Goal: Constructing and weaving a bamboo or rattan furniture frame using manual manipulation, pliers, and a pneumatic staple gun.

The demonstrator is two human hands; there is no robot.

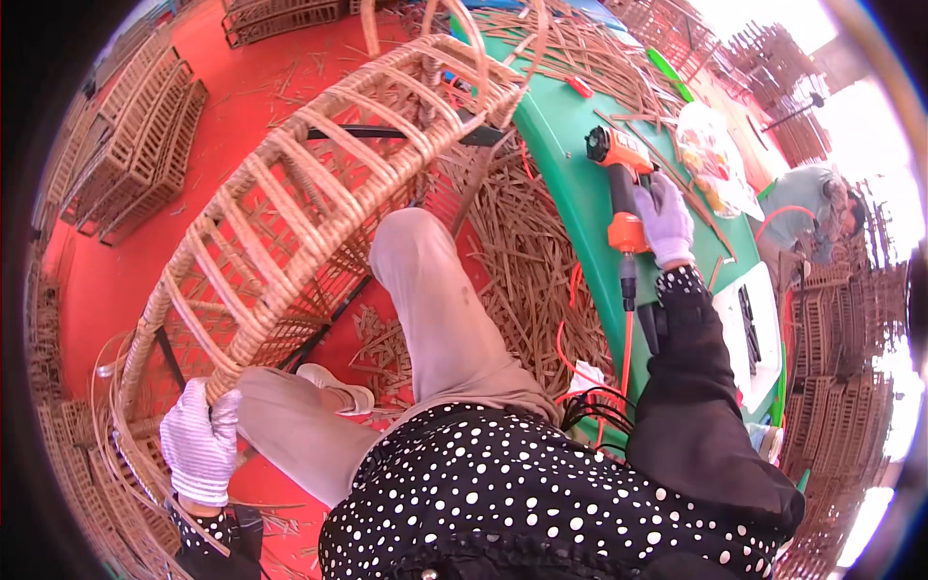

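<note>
A woven rattan basket frame with slatted sides rests at a slant across the left, next to my knees. My left hand, in a striped white glove, is closed around its near end. Loose rattan strands trail beside that hand. On the green table lies an orange and black pneumatic nail gun, joined to an orange air hose. My gloved right hand is against the gun's right side, fingers stretched out and not wrapped round its handle.
Cut rattan strips are heaped between my knees and the table. More strips, a clear plastic bag and a white tray lie on the tabletop. Another person bends at the right. Stacked woven frames stand on the red floor.
</note>
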